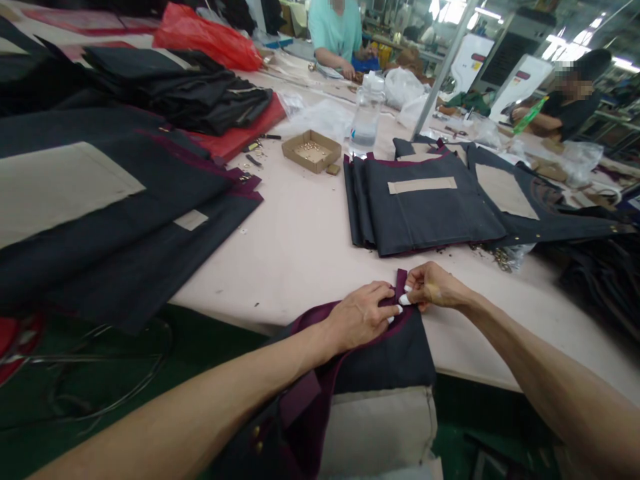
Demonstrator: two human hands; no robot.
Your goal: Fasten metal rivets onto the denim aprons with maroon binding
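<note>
A dark cloth piece [390, 363] with maroon edging hangs over the near table edge, a beige panel [375, 427] on its lower part. My left hand [361, 312] lies over its upper edge, fingers bent and closed on the cloth. From the right, my right hand [434, 287] pinches a short maroon strap [401, 279] that sticks up at the corner. White wrappings cover some fingertips of both hands, which almost touch. Whether a small part sits between the fingertips is hidden. Lower down, brass-coloured studs [257, 437] show on the cloth.
Stacked dark cloth pieces [195, 193] lie at left, and folded ones [425, 207] lie ahead to the right. Beyond are a shallow cardboard box [311, 152] of small metal parts and a clear bottle [367, 117]. A metal pole [445, 70] rises behind. Two people work farther back.
</note>
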